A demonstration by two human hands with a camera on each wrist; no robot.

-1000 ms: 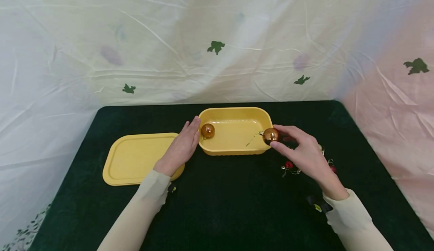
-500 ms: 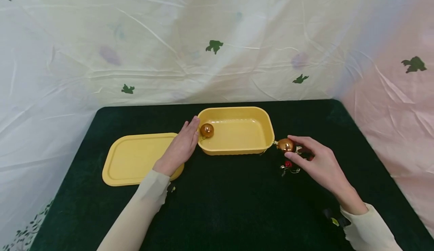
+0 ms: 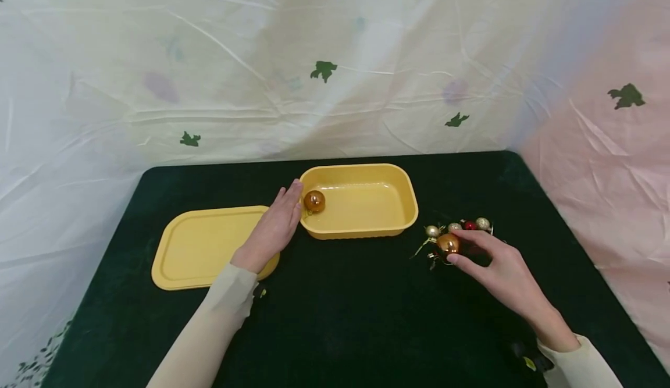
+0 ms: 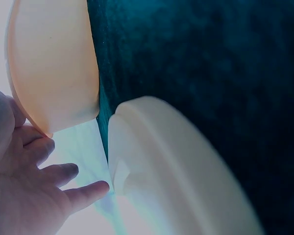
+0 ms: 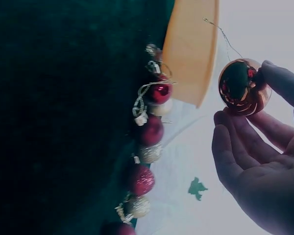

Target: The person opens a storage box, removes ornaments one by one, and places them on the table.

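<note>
My right hand (image 3: 505, 271) pinches a shiny copper-gold Christmas bauble (image 3: 448, 243) between thumb and fingers, its thin gold hanging loop trailing free. In the head view this bauble overlaps a cluster of small baubles on the table. The right wrist view has it (image 5: 242, 88) raised above them. My left hand (image 3: 272, 228) lies with extended fingers against the left end of a yellow rectangular box (image 3: 366, 205). Inside, near that end, sits another copper-gold bauble (image 3: 314, 201). In the left wrist view, fingertips (image 4: 46, 145) are at the box's rim.
A yellow lid (image 3: 204, 248) lies left of the box, partly under my left forearm and hand. Several small red and pale-gold baubles, such as a glittery red one (image 5: 142, 180), rest on the dark green tablecloth (image 3: 356, 312). A patterned white curtain (image 3: 235, 85) hangs behind.
My right hand has carried the held bauble from over the box's right end rightward and toward me, to the small baubles. My left hand has stayed at the box.
</note>
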